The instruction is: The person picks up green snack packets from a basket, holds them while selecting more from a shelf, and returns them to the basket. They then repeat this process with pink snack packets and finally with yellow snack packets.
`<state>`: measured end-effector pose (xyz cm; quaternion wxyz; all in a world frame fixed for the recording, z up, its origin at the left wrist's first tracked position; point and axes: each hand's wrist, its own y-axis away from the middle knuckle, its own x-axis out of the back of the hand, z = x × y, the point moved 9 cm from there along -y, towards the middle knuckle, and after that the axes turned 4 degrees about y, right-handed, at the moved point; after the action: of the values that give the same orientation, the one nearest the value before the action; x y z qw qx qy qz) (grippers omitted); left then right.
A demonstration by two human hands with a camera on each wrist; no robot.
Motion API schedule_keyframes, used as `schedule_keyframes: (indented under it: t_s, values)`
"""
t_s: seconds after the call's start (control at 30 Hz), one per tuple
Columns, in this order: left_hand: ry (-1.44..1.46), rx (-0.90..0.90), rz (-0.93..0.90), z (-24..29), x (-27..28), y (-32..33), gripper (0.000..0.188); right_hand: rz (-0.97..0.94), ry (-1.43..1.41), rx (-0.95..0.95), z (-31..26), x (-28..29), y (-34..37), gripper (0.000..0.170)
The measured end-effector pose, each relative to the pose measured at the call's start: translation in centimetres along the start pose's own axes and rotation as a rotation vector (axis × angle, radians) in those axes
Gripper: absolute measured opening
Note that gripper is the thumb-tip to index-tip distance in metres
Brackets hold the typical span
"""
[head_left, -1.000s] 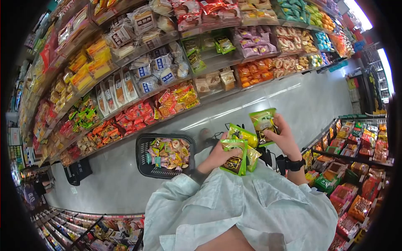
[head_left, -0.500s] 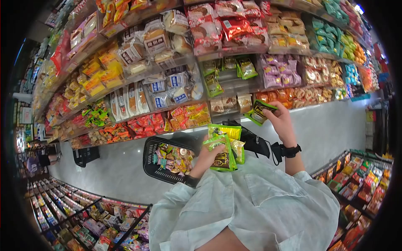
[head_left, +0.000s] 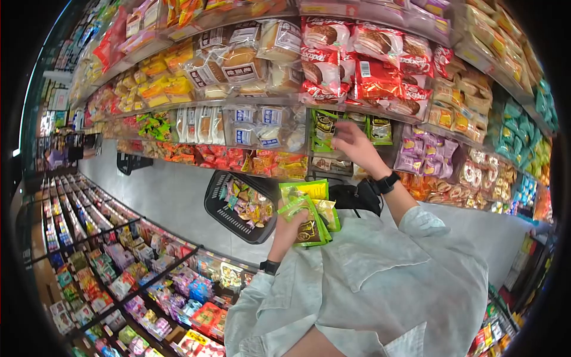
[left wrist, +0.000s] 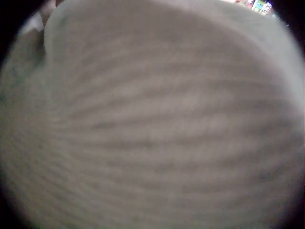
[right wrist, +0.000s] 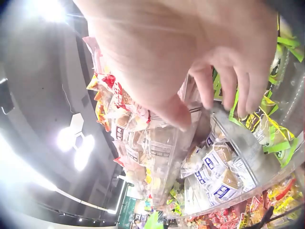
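My left hand (head_left: 289, 227) grips several green snack packets (head_left: 310, 232) in front of the shirt, its thumb lying across the top one. A yellow-green packet (head_left: 304, 190) sticks out beyond them. Blurred ribbed cloth (left wrist: 162, 124) fills the left wrist view and hides that hand. At the shelf, my right hand (head_left: 360, 149) reaches into a bin of green packets, with nothing in its fingers. Beside its fingertips a green packet (head_left: 324, 128) stands at the bin's left side; another packet (head_left: 379, 130) lies to the right. Loosely bent fingers (right wrist: 228, 81) hang over the bin's clear divider in the right wrist view.
A black basket (head_left: 215, 205) with mixed small snacks stands on the floor to the left. Clear bins hold wrapped cakes (head_left: 262, 125), red packs (head_left: 377, 80) above and purple packs (head_left: 422, 152) to the right. Another snack rack (head_left: 148, 271) runs behind on the left.
My right hand has carried a green packet forward to the shelf bin and let go of it. The left hand keeps its packets near the shirt. The head view has turned and moved nearer the shelf.
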<state>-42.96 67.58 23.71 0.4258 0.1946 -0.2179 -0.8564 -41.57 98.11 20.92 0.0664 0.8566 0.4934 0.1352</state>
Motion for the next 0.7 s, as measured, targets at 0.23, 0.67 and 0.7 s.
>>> schedule_keyframes:
  t_s: [0.23, 0.67, 0.7]
  values:
    - [-0.083, -0.018, -0.096, 1.1, -3.6, -2.1, 0.051, -0.659, -0.222, -0.257, -1.9, -2.8, 6.4, 0.039]
    - [-0.092, -0.042, -0.517, 4.1, -5.5, -8.7, 0.068, 0.071, -0.070, -0.060, -3.6, 2.3, 8.9, 0.027]
    - [-0.099, -0.036, -0.554, 4.3, -5.4, -9.0, 0.068, 0.123, -0.065, -0.062, -2.7, 2.2, 9.5, 0.026]
